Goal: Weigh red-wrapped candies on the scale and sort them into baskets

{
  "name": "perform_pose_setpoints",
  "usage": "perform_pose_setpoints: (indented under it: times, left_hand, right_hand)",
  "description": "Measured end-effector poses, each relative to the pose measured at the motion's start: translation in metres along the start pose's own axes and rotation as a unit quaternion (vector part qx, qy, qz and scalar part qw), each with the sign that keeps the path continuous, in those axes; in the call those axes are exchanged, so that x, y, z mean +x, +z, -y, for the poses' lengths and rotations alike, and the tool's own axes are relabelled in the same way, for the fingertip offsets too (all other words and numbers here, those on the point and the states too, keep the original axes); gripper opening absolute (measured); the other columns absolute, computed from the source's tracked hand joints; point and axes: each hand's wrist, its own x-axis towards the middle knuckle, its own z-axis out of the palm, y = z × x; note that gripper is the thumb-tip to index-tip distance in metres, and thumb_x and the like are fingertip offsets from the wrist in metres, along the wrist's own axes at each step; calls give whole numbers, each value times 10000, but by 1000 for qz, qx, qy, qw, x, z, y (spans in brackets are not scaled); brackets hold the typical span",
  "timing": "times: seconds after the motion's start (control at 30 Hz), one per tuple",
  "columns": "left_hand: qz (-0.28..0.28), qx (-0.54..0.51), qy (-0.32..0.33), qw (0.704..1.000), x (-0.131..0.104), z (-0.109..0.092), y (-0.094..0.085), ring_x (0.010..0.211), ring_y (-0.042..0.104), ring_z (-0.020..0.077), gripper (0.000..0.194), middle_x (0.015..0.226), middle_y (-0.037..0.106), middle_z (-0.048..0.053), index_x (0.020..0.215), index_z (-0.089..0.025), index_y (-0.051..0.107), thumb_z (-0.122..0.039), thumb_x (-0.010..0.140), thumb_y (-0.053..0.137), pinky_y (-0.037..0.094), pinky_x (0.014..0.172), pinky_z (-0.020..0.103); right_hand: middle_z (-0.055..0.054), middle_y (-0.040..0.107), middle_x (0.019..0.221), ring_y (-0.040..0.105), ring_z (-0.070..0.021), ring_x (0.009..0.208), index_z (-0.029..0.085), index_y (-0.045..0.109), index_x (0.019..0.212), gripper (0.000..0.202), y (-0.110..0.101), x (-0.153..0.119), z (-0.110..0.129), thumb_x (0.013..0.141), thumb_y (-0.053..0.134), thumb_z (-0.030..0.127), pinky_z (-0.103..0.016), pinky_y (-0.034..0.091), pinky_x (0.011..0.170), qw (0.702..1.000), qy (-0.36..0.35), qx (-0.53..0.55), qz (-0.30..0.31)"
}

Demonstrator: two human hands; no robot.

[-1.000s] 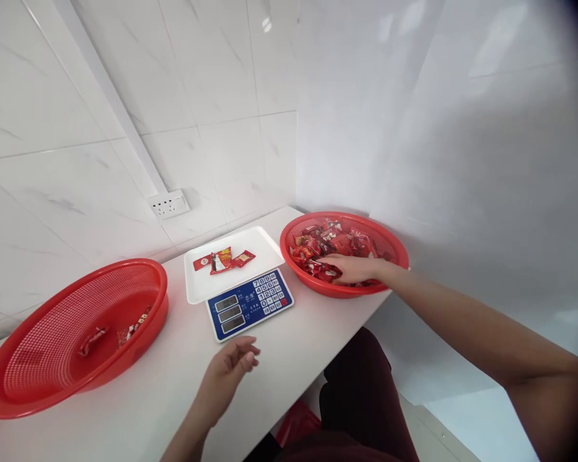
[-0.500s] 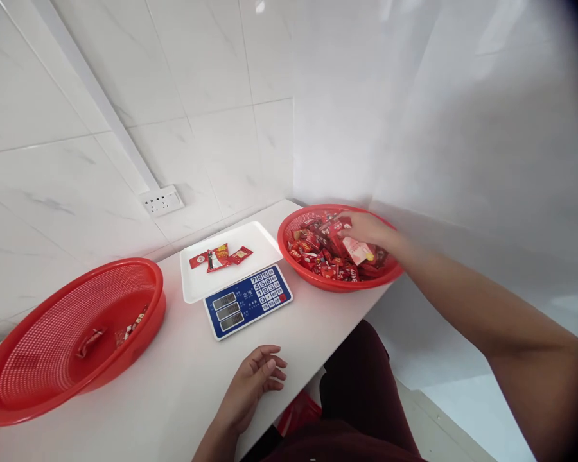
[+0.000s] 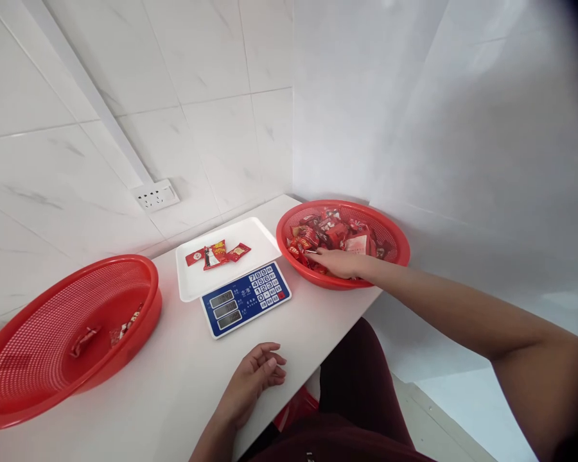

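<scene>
My right hand [image 3: 338, 262] reaches palm down into the right red basket [image 3: 399, 247], over the small red candy packets [image 3: 334, 234] heaped there. Its visible fingers are stretched out; the fingertips are partly lost among the wrappers. A larger pink and white packet [image 3: 358, 245] lies just beyond the hand. My left hand [image 3: 253, 382] rests near the table's front edge, loosely curled with fingers apart, holding nothing. In front of it stands a digital scale [image 3: 245, 298] with a blue keypad. On its white tray [image 3: 231, 276] lie a red and white packet [image 3: 215, 255] and two smaller red packets.
At the left, a second red basket [image 3: 147, 276] sits tilted on the white table [image 3: 173, 378], with a few wrapped pieces [image 3: 83, 341] inside. A tiled wall with a socket plate [image 3: 155, 195] rises behind. Another wall closes the right side.
My right hand has moved toward the near left side of the basket, away from the packets at its middle. My left hand stays in place. The view has shifted slightly.
</scene>
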Motion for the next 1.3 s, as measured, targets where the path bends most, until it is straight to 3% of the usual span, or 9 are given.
perform_pose_setpoints:
  times: [0.13,0.27,0.4,0.47,0.63,0.8,0.97,1.13,1.3]
  left_hand:
    - [-3,-1,-1,1000,-1,0,1,812,590,142,406,941,615,55,1068,-200,609,-417,737,702,472,788,300]
    - [-3,-2,0,1000,-2,-2,2,810,587,144,412,933,614,54,1058,-195,616,-421,726,709,474,794,306]
    - [-6,4,0,1000,-3,-5,5,820,588,149,410,937,615,57,1063,-193,616,-425,735,699,473,801,311]
    - [-6,5,-2,1000,-3,-5,5,818,587,148,409,935,616,55,1059,-196,616,-427,732,701,473,800,310]
    - [-2,1,-3,1000,-2,-5,5,813,587,146,424,935,612,53,1056,-194,611,-438,723,706,471,795,309]
    - [-3,-8,2,1000,-4,-6,7,795,584,134,411,931,605,53,1055,-184,601,-421,735,700,468,789,307]
    - [-1,-23,9,1000,-5,-3,9,722,592,128,455,877,612,53,1006,-155,596,-423,672,749,470,743,317]
    - [-3,-29,21,999,-3,0,8,705,605,134,497,861,623,60,1005,-142,597,-432,638,766,472,739,333]
    - [-2,-27,26,999,-3,2,7,686,605,131,500,858,632,62,1000,-143,601,-440,633,765,474,727,329]
  right_hand:
    - [-82,552,1319,559,-307,1130,285,392,1408,656,-13,3,-12,778,527,164,-369,475,865,999,-16,37,-26]
    - [-64,638,1178,618,-252,1001,261,365,1416,618,-33,-9,-21,820,527,290,-342,488,847,987,-20,154,-44]
    - [-60,582,1257,569,-249,1086,267,453,1342,548,-41,-22,-25,804,554,297,-327,480,877,968,-29,228,-104]
    - [-56,565,1267,586,-236,1051,285,481,1297,505,-41,-26,-27,799,562,304,-308,509,817,952,-28,282,-120]
    - [-34,649,980,629,-155,713,277,555,1115,321,-34,-24,-34,809,575,371,-220,493,498,887,38,447,-105]
    - [-46,659,901,615,-151,694,225,589,1009,277,-32,-20,-29,795,606,400,-210,472,482,846,73,502,-165]
    - [-23,624,708,575,-151,584,223,575,828,257,-36,-4,5,747,653,454,-240,455,456,828,28,528,-186]
    - [-16,612,670,569,-148,573,223,533,764,276,-31,24,78,769,615,486,-239,452,444,854,-68,496,-139]
    - [-42,651,771,605,-152,619,215,523,869,220,-21,62,143,840,533,433,-245,479,492,871,-113,473,-67]
